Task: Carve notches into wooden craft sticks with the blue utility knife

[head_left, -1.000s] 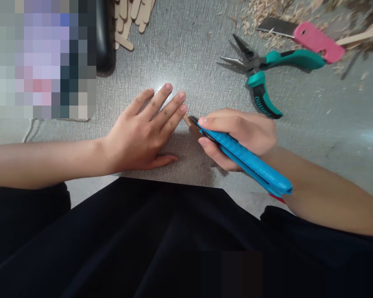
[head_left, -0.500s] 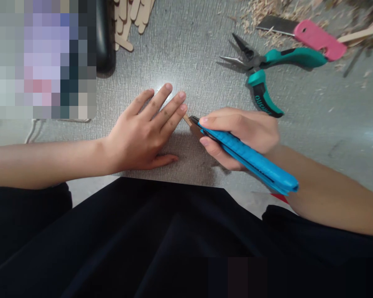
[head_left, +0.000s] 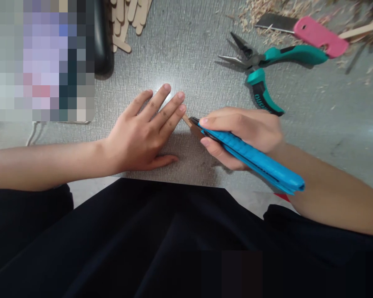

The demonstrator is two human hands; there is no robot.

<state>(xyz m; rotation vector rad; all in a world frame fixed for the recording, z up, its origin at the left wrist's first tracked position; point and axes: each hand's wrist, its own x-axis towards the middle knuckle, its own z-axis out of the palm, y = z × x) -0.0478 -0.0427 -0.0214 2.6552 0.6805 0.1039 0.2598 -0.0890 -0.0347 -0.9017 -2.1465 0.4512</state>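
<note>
My left hand (head_left: 147, 128) lies flat on the grey textured table (head_left: 186, 54), fingers spread and pointing up and to the right. From under its fingertips sticks out a short length of a wooden craft stick (head_left: 188, 121); the rest is hidden beneath the fingers. My right hand (head_left: 242, 132) is wrapped round a blue utility knife (head_left: 257, 159). The knife's dark front end meets the bare part of the stick, just right of my left fingertips. Whether the blade cuts into the wood I cannot tell.
Needle-nose pliers (head_left: 255, 62) with green and black handles lie open beyond my right hand. A pink-handled blade (head_left: 320, 35) rests behind them near wood shavings (head_left: 276, 8). Several craft sticks (head_left: 124, 25) lie at the back beside a black object (head_left: 104, 39). The top left is blurred out.
The rear end of the knife has swung slightly to the right with my right hand. My left hand stays flat in place. The view has shifted a little.
</note>
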